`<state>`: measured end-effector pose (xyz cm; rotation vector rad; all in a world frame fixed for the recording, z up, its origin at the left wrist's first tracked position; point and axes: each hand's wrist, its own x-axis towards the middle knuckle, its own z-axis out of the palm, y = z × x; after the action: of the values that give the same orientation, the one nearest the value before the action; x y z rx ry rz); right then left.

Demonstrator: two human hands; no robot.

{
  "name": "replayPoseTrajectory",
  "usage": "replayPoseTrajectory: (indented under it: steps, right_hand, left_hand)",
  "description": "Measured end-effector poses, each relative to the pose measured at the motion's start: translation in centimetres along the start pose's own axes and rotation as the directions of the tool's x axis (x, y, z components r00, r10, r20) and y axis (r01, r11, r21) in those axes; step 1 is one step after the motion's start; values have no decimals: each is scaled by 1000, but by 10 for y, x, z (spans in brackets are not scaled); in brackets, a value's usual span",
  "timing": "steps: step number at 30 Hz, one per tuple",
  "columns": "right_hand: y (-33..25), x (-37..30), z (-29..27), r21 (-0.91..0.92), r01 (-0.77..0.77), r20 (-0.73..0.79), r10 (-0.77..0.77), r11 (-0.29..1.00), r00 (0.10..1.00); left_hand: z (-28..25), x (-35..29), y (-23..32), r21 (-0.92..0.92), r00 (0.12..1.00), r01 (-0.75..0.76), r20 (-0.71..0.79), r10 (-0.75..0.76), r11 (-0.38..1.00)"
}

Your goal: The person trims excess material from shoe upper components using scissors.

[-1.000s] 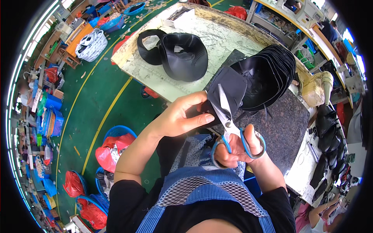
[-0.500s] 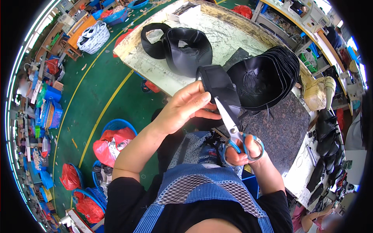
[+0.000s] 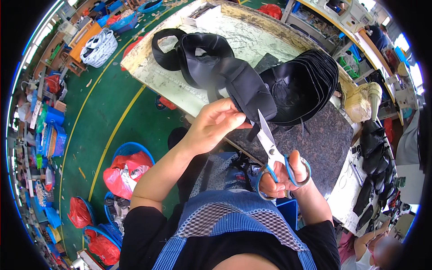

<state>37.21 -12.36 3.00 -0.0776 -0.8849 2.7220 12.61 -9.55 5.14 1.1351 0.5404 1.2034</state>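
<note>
My left hand [image 3: 210, 126] pinches the lower edge of a black leather-like piece [image 3: 249, 90], which hangs over the table's near edge and is blurred at its left end. My right hand [image 3: 283, 177] holds scissors [image 3: 272, 153] with blue handles, thumb and fingers through the loops. Their blades point up and away, the tips close to the piece's lower edge; whether they touch it I cannot tell. Beyond, a black curved piece [image 3: 204, 56] with an open ring at its left lies on the table. A nested stack of black bowl-shaped pieces [image 3: 297, 87] stands to the right.
The pale, worn worktable [image 3: 252, 27] has a raised rim. A dark speckled board [image 3: 315, 144] lies near my right arm. More black pieces [image 3: 380, 153] lie at the right. Baskets with red bags [image 3: 128, 171] stand on the green floor at left. Another person [image 3: 382, 249] sits at the lower right.
The scissors' handles have spread wider, and the blades have drawn back from the black piece. That piece has turned and lies farther out to the upper left. The whole view has shifted slightly.
</note>
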Motion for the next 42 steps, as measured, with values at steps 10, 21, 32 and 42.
replayPoseTrajectory:
  steps: [10, 21, 32, 42]
  right_hand:
    - [-1, -3, 0, -5, -73, -76, 72, 997, 994]
    - [-9, 10, 10, 21, -61, -122, 63, 998, 991]
    - [-22, 0, 11, -224, -40, -250, -17, 974, 968]
    - [-9, -5, 3, -185, 11, -153, -40, 983, 987]
  left_hand:
    - [-8, -4, -15, 88, 993, -2, 116, -8, 996]
    - [4, -5, -22, 150, 986, -54, 164, 29, 987]
    - [-15, -1, 37, 704, 914, -396, 244, 324, 589]
    - [-32, 61, 78, 555, 840, 193, 333, -428, 809]
